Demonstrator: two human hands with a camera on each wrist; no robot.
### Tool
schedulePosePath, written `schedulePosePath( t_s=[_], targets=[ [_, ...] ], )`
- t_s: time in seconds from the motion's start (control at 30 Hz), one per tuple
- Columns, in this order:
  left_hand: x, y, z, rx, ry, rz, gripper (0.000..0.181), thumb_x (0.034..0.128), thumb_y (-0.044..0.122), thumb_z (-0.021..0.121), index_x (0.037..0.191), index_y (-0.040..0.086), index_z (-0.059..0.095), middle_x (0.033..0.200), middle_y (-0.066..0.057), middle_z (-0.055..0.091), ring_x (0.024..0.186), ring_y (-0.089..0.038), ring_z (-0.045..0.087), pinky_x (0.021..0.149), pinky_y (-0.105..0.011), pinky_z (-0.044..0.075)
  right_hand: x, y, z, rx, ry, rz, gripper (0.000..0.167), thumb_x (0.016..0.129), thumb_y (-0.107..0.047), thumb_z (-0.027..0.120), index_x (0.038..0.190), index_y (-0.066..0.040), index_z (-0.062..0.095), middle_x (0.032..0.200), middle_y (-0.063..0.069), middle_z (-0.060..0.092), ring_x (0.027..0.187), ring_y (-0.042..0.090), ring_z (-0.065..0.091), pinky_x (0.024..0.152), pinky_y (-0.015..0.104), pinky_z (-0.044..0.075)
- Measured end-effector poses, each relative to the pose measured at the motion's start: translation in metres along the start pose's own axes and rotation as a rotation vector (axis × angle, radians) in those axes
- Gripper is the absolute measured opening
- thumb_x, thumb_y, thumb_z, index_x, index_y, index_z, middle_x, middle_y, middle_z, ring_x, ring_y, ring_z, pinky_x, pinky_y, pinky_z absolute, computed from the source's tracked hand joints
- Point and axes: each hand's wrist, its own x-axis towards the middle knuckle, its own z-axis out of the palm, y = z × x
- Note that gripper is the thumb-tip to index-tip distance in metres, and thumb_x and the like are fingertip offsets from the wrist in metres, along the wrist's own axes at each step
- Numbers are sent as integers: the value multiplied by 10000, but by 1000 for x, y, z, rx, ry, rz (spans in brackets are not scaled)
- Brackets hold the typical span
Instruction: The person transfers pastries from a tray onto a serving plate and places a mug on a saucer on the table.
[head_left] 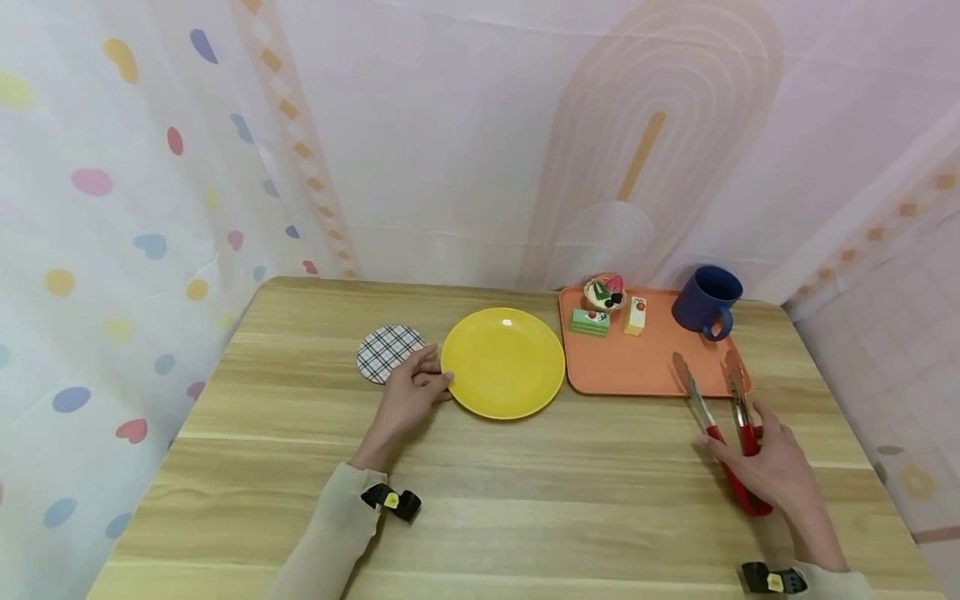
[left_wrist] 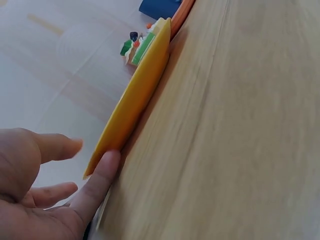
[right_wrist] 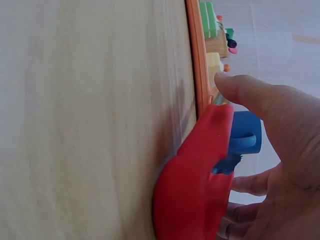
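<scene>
A round yellow plate lies mid-table. My left hand is at its left rim; in the left wrist view a fingertip meets the plate's edge low down, and the other fingers stay spread. Red-handled metal tongs lie at the right, spread apart, their tips over the orange tray. My right hand spans the tongs' handles, thumb on the left side, fingers on the right. In the right wrist view the thumb is straight and a gap shows between palm and red handle.
On the tray are a fruit tart, a green cake slice, a yellow cake slice and a dark blue mug. A checked round coaster lies left of the plate. A patterned curtain hangs behind the wooden table.
</scene>
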Motion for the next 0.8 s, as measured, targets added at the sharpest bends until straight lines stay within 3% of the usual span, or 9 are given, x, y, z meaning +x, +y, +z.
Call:
schedulePosePath(
  t_s=[0.13,0.33,0.8],
  targets=[
    [2,-2,-1,6,3,1,616,973,13,670,1537,31,424,1229,-248,612,868,-121,703,780,-260,672,1,-2,2,-1,-2,5,1239,878,-708,654,1594,100,47,1441,498,311,1243,612,427,903,684,535],
    [6,-5,-1,-51,-10,-8,566,956,-19,683,1489,38,502,1218,-253,625,865,-95,701,795,-272,673,3,-3,5,10,32,6,1192,891,-701,640,1576,128,126,1384,461,400,1156,555,509,814,568,567],
    [5,-8,1,-103,-13,-47,534,959,-16,679,1466,64,533,1164,-188,605,877,-92,682,811,-258,668,3,-4,5,12,20,5,1110,943,-663,584,1538,184,184,1413,476,393,1242,624,454,932,667,529]
  ],
)
